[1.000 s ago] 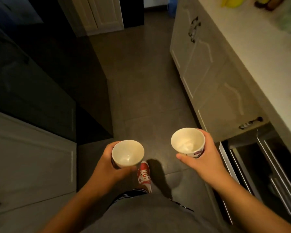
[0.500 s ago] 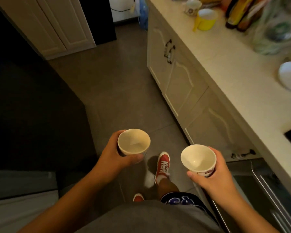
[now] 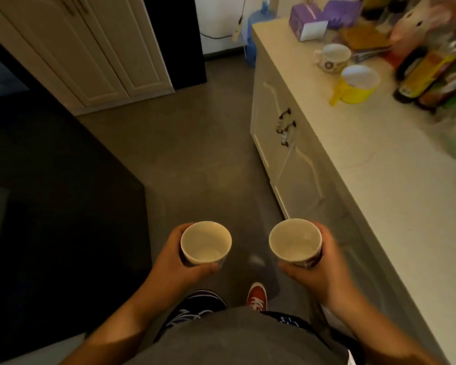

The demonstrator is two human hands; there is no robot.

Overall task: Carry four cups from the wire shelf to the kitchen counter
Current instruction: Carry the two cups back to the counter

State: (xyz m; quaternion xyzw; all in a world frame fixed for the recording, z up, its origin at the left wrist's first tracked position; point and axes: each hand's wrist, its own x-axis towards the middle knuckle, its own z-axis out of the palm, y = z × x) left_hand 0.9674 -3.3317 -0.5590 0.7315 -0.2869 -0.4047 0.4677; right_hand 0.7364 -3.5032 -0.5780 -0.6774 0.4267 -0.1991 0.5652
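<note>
At lower centre, the left hand (image 3: 174, 262) wraps its grip around a cup (image 3: 206, 243), held upright over the floor (image 3: 184, 154). Just right of it, the right hand (image 3: 324, 272) grips a second cup (image 3: 295, 242). Along the right edge runs the desk (image 3: 379, 185), where a mug (image 3: 332, 57) and a yellow scoop (image 3: 357, 84) stand at upper right.
</note>
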